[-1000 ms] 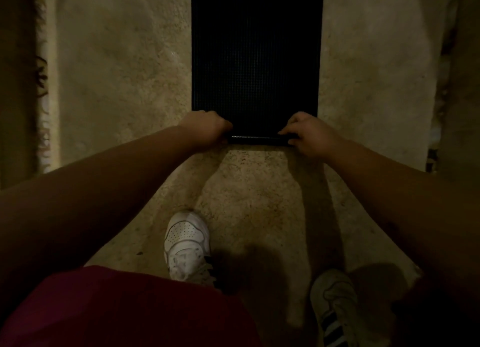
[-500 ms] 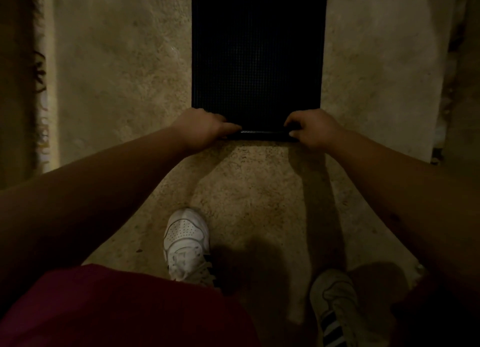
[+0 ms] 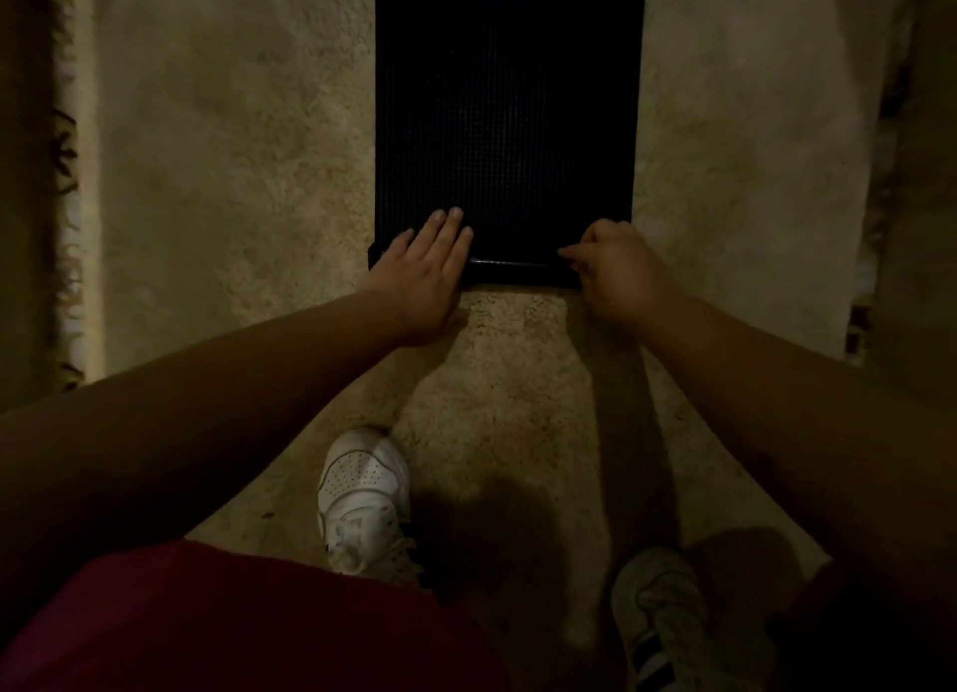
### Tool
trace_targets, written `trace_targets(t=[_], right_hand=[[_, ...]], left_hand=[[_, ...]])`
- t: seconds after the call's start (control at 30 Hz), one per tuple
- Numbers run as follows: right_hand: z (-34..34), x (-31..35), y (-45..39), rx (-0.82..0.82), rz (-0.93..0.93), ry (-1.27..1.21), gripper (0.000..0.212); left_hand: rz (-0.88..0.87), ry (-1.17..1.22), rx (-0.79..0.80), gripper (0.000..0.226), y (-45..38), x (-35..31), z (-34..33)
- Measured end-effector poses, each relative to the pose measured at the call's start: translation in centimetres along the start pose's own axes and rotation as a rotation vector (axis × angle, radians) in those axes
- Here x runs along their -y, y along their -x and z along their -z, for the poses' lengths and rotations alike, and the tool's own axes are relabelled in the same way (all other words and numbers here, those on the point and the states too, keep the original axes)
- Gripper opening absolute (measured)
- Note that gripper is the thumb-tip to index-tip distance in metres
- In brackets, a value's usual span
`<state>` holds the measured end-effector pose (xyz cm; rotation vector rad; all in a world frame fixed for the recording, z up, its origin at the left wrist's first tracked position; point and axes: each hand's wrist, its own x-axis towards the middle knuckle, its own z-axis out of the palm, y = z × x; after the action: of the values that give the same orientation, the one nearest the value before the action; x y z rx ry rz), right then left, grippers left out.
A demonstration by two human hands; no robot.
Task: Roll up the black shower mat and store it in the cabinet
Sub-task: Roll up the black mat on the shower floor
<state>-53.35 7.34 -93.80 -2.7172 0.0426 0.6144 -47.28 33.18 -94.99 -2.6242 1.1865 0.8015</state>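
Rolling has only just begun: at the far left a patterned rug border (image 3: 67, 215) runs along the coarse beige carpet floor (image 3: 233, 147). Your left hand (image 3: 424, 272), curled over the near edge a second ago, now lies flat with its fingers (image 3: 449, 225) spread onto the black, grid-textured rubber shower mat (image 3: 507, 111), pressing the first thin turn down; that grip is wide and holds nothing. The mat lies flat on the floor ahead of you, only its near edge turned into a narrow roll (image 3: 518, 269). To the right, your right hand (image 3: 616, 272) stays curled narrow, pinching the roll's right end. I judge the flattened palm means you are ready to push the roll forward. Below, your white sneakers (image 3: 362, 500) stand on the carpet. No cabinet is in view.
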Motion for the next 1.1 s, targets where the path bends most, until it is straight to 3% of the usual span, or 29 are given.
trace_targets(t=[0.07, 0.17, 0.27, 0.43, 0.57, 0.77, 0.97, 1.1], right_hand=[[-0.8, 1.0, 1.4, -0.069, 0.035, 0.210, 0.046], [-1.3, 2.0, 2.3, -0.032, -0.017, 0.316, 0.065], [-0.5, 1.3, 1.2, 0.012, 0.039, 0.364, 0.060], [0.3, 0.9, 0.1, -0.003, 0.024, 0.252, 0.034], [0.1, 0.1, 0.3, 0.036, 0.018, 0.172, 0.027], [0.0, -0.4, 0.5, 0.274, 0.023, 0.068, 0.039], [0.1, -0.5, 0.6, 0.302, 0.036, -0.012, 0.043], [-0.1, -0.8, 2.1, 0.160, 0.128, 0.088, 0.059]], left_hand=[[-0.010, -0.002, -0.001, 0.081, -1.2, 0.9, 0.5], [-0.010, 0.004, -0.008, 0.086, -1.8, 1.2, 0.6], [0.007, -0.005, -0.068, 0.083, -1.1, 0.8, 0.4], [-0.017, 0.020, -0.097, 0.055, -1.3, 1.2, 2.1], [-0.065, 0.095, -0.103, 0.053, -0.3, 1.8, 2.5], [-0.116, 0.077, -0.128, 0.035, 2.6, 1.0, 0.7], [-0.107, -0.025, -0.135, 0.034, 2.4, 0.2, 1.7], [-0.103, 0.036, -0.139, 0.021, 2.0, 0.4, 2.5]])
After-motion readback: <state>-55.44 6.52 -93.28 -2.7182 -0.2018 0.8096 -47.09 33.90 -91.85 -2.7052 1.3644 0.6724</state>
